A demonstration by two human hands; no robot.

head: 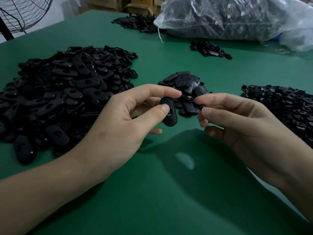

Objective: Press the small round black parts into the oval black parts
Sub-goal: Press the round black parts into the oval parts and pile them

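Oval part (169, 116): above the counter (152, 192), in the left hand (128, 119) grip, thumb on its face, index finger over its top end.
Small round part (202, 106): just right of the oval part, apart from it, pinched by the right hand (237, 119).
Open room: bare counter nearer than the oval part.
Edges: large pile (64, 92) to its left, small pile (186, 89) just behind it, round-part pile (284, 106) well to its right.
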